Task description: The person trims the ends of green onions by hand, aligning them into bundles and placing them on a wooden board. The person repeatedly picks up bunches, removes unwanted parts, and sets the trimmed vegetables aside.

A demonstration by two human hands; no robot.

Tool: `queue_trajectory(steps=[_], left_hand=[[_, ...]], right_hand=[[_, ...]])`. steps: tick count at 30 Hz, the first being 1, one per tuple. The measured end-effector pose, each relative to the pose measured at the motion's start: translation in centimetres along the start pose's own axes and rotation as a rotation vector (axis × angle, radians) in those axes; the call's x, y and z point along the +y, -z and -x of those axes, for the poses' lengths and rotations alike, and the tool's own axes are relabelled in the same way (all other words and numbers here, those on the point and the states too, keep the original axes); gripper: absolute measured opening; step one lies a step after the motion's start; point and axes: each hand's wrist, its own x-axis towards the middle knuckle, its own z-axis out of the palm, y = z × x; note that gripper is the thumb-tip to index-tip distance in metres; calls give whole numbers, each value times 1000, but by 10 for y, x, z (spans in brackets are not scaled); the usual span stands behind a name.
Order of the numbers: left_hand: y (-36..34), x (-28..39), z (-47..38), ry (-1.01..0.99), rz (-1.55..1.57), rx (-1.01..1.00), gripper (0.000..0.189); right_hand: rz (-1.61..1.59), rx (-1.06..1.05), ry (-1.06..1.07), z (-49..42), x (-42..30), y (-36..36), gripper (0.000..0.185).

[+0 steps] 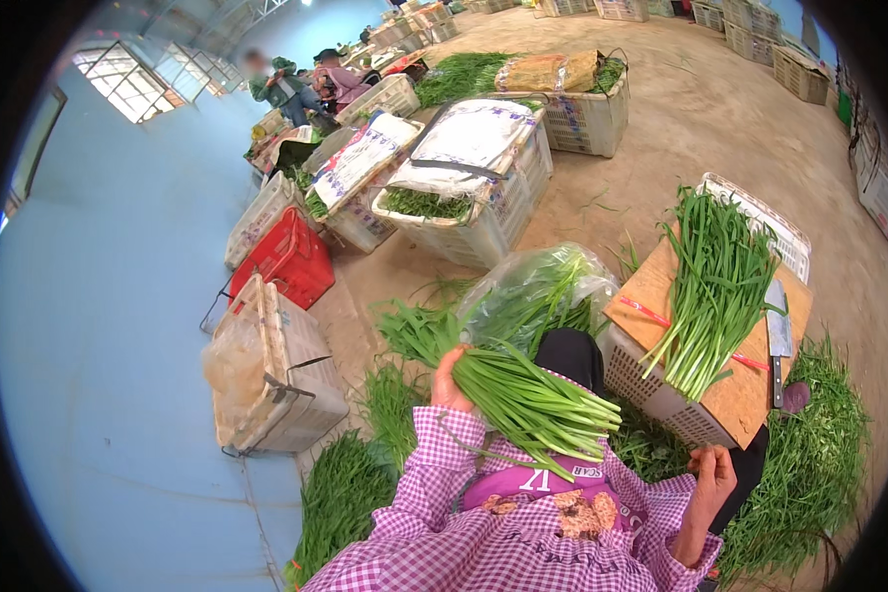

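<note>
My left hand [450, 381] is closed around the leafy middle of a bunch of long green stalks, garlic chives or a similar leafy vegetable [536, 407]; the pale cut ends point right over my lap. My right hand [712, 473] is near the lower corner of a wooden board [736, 418], fingers curled; whether they pinch anything is too small to tell. Across the board lies a larger heap of the same stalks [718, 288], on top of a red and white strip [645, 311]. A cleaver [778, 333] with a black handle rests beside the heap.
The board sits on a plastic crate [655, 388]. Ahead is a clear plastic bag [533, 288] of greens. Loose greens [814, 466] cover the floor at right, more [344, 496] at lower left. White crates [481, 222], a red crate [285, 255] and seated people [285, 85] are farther off.
</note>
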Motion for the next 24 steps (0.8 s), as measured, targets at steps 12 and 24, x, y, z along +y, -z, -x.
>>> queue_trajectory(steps=[12, 24], left_hand=[[-29, 6, 14, -71, -107, -64, 17], [11, 2, -14, -191, -133, -99, 15]], right_hand=[[-32, 40, 147, 4, -42, 7, 16], [8, -102, -132, 9, 30, -16, 17]])
